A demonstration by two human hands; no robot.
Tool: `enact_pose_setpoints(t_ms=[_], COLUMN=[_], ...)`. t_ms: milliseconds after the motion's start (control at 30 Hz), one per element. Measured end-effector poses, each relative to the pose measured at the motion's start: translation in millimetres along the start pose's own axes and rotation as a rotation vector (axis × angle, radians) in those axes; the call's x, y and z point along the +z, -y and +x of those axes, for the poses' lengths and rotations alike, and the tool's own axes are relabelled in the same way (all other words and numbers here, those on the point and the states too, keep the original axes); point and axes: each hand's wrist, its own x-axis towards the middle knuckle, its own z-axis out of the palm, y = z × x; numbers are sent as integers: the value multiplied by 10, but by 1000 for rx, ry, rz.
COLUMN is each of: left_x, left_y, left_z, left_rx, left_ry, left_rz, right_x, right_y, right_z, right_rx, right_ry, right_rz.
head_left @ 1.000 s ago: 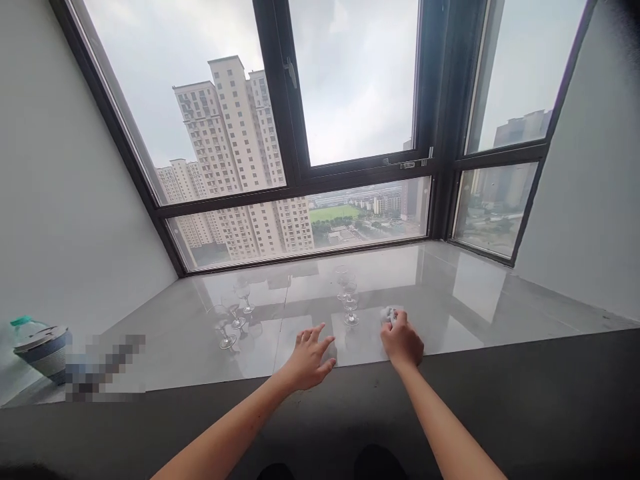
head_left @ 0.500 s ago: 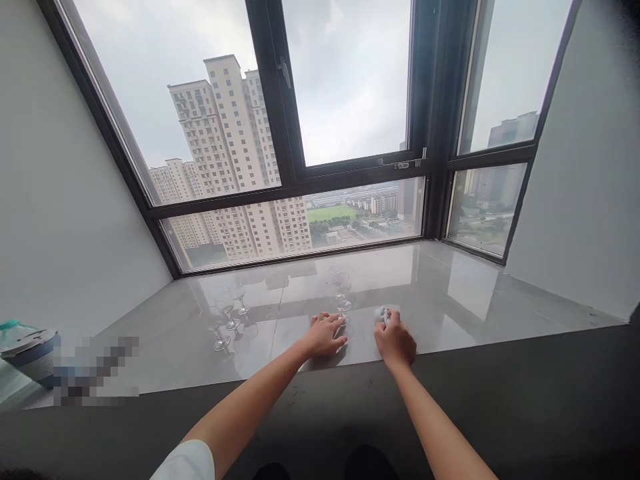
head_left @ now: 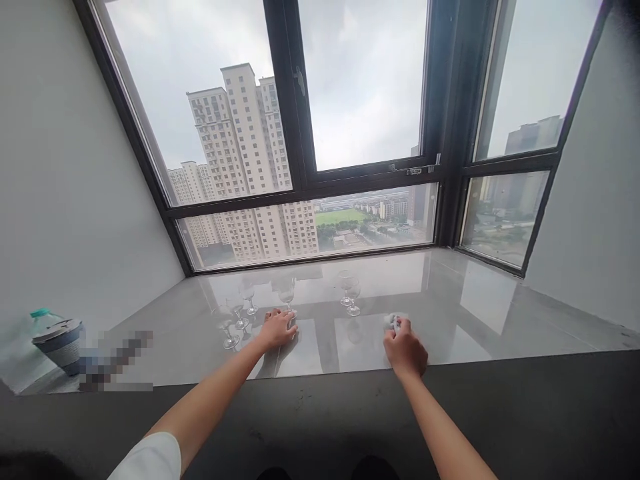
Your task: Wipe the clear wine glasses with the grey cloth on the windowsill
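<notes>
My left hand [head_left: 279, 329] rests low on the grey tiled sill with its fingers closed at the foot of a clear stemmed glass [head_left: 287, 292]. The glass stands upright just beyond the fingertips, and part of its foot is hidden by them. To its left are several more clear stemmed glasses [head_left: 231, 341], standing close together. Another two stemmed glasses [head_left: 353, 293] stand between my hands, farther back on the sill. My right hand [head_left: 407, 348] is a closed fist around a crumpled white cloth [head_left: 392, 322], pressed down on the sill near its front edge.
A dark-framed window [head_left: 300, 193] rises behind the glossy sill [head_left: 360, 347]. At far left sit a grey-blue cup-like container [head_left: 60, 347] and a teal-capped clear bottle [head_left: 41, 320], beside a blurred patch. White walls close both sides; the sill's front edge drops to a dark face.
My left hand has moved left along the sill with one stemmed glass, away from the two other glasses. My right hand stays on the cloth. The view has shifted slightly.
</notes>
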Motion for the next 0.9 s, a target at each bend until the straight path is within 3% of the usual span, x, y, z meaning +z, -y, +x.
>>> enact_pose_setpoints(t_ms=[133,267,400,500,567,800,900], left_x=[-57,-77,-17,14,0,-28,73], left_y=[284,397,294,40,-202,-1206,-1584], left_z=[73,121,134,149,182,501,661], left_rx=[-147,-249,-367,-430,-351,222,332], left_ry=[26,46,49,28,19,125,192], left_rz=[18,22,24,23,-14,-121,-129], right_x=[-11,-24,-26,-31,-38,-63,-78], right_y=[7,15,19,23,26,42,49], right_z=[1,-6,-8,-8,-9,-11,-13], right_rx=[2,5,5,5,4,4,2], right_ry=[12,20,21,27,35,30,30], right_rz=[-3,-4,-4,3,4,12,0])
